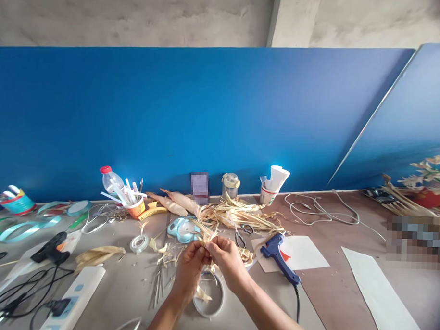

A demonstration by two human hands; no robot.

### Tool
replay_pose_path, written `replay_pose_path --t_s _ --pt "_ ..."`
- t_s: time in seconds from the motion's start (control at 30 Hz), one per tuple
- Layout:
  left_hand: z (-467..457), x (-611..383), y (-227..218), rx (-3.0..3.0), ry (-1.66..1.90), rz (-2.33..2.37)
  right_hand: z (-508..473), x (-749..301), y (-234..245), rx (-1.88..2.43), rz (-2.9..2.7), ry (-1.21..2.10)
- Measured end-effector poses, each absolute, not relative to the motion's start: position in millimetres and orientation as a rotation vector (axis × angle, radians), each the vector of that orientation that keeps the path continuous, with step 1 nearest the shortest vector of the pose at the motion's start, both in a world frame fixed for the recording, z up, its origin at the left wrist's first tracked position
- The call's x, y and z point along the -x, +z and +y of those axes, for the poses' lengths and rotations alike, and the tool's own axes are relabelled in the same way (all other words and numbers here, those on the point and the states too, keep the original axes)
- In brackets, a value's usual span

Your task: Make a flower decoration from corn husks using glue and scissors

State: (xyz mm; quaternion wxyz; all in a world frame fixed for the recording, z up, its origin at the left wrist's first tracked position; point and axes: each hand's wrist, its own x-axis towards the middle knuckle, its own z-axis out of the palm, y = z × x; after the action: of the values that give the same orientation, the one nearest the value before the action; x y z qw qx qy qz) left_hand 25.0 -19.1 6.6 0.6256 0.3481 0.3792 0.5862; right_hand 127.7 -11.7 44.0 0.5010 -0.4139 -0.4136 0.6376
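Straw-coloured and dry-looking, the husk (205,232) is pinched between my two hands, over the far side of the ring (221,302). My left hand (192,260) presses thumb to curled forefinger; my right hand (226,259) does likewise beside it, the thumbs close together and no gap showing at the tips. My remaining fingers are folded in and hide the lower part of the husk, so whether it is folded or tied there I cannot tell. Its upper ends fan loose above my grip, pointing away from the ring.

Likely faults, judged from this state: husk so dry could split along its grain if I pulled my hands apart; if either thumb slackened, the layers could slip. Beyond the ring, the pile (240,215) lies so near that loose ends might tangle in it. Scissors (240,240), beyond the ring and to its right, lie with handles parted; a stray knuckle could knock them. Farther right of the ring, the glue gun (279,258) rests on paper (307,252); were it hot, which I cannot tell, a sideways reach could burn me, and a snagged cord (297,302) could drag it. Left of the ring, loose sticks (158,283) could roll under my wrist.
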Motion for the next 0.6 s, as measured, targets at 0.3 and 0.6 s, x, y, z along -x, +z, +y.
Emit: replay_pose_path --t_s 0.3,0.6 --pt "-19.4 -24.7 6.8 -0.760 1.338 0.872 -11.4 -127.8 44.9 0.975 -1.007 1.569" --pt "-13.6 -20.9 2.2 -0.713 1.435 0.932 -13.2 -211.1 37.6 1.446 -1.632 0.843"
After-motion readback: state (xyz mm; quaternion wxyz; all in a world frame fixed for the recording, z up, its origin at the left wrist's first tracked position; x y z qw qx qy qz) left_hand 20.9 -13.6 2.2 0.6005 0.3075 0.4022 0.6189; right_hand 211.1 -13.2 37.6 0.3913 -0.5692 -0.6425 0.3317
